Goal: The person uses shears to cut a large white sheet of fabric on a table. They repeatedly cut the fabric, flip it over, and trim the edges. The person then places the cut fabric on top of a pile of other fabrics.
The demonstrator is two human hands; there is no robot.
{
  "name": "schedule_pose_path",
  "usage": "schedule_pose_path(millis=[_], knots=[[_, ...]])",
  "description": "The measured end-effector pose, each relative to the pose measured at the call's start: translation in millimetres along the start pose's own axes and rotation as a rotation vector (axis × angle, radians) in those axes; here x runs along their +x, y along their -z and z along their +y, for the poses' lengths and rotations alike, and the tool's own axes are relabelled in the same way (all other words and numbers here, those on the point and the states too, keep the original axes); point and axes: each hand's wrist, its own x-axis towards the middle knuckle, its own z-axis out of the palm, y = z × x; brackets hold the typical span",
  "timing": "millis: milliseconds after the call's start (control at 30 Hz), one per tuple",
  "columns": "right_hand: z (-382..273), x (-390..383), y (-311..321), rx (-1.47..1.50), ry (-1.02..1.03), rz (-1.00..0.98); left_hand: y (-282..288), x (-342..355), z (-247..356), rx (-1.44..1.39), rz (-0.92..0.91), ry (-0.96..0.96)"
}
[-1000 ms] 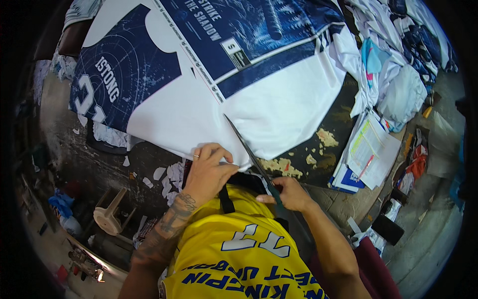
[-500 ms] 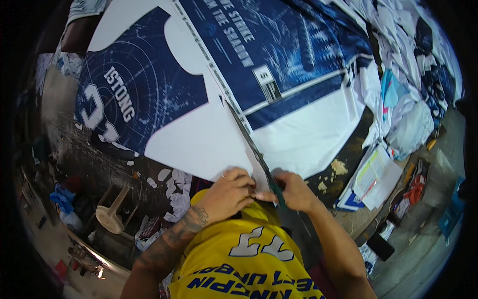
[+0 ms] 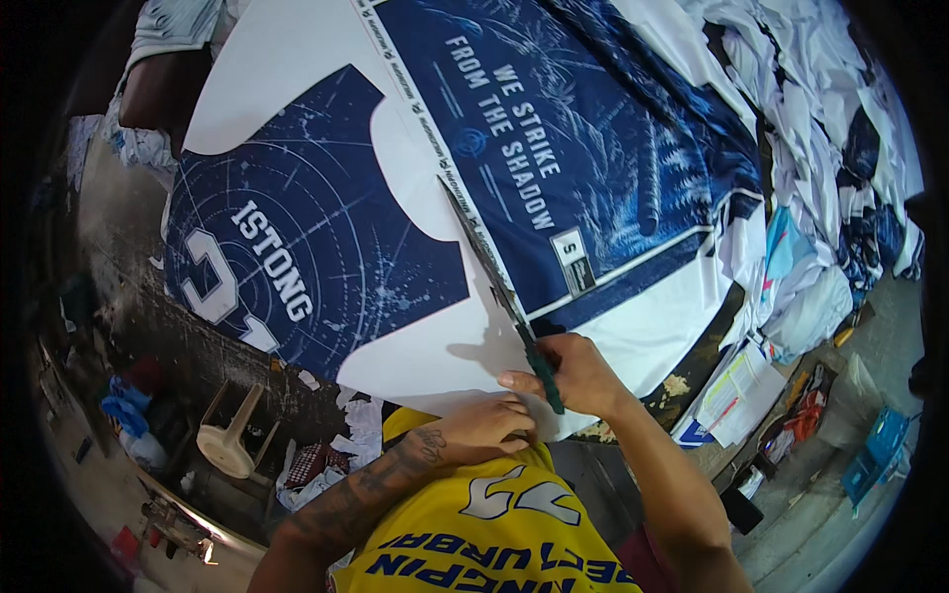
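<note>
A large sheet of printed fabric point(image 3: 420, 371) lies before me, white with navy jersey panels. A narrow lettered strip point(image 3: 432, 138) runs between the panels. My right hand point(image 3: 581, 378) is closed round the dark green handles of long scissors point(image 3: 501, 289), its thumb pointing left. Their dark blades stretch away from me along the strip, tips near the white neck-shaped curve. Lower and to the left, my left hand point(image 3: 494, 425) has its fingers curled at the near edge of the fabric, close against my yellow shirt; the fingertips are partly hidden.
Heaped white and navy fabric point(image 3: 791, 99) fills the right side. Papers point(image 3: 736, 381) lie at the table's right edge, with a blue crate point(image 3: 878, 457) beyond. A beige plastic stool point(image 3: 227, 445) stands at lower left, near white scraps point(image 3: 361, 425).
The fabric has slid toward me, and my left hand has come nearer my body with its edge. The scissors remain in my right hand, their blades now farther up the strip.
</note>
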Motion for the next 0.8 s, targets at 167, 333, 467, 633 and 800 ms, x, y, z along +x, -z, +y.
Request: schedule_pose_path(millis=[167,333,467,633,800], knots=[[-40,32,16,-0.019,-0.004,-0.006,32,6,6,-0.083,-0.155,0.167],[-78,52,24,-0.004,-0.023,-0.035,46,19,-6,-0.061,-0.288,0.119],[-108,75,34,-0.053,-0.182,-0.068,51,33,-15,-0.079,-0.410,0.083],[-151,105,47,0.013,-0.116,-0.080,62,44,-21,-0.186,-0.574,0.083],[-206,139,70,-0.018,-0.107,-0.064,55,58,-31,-0.207,-0.646,0.134]])
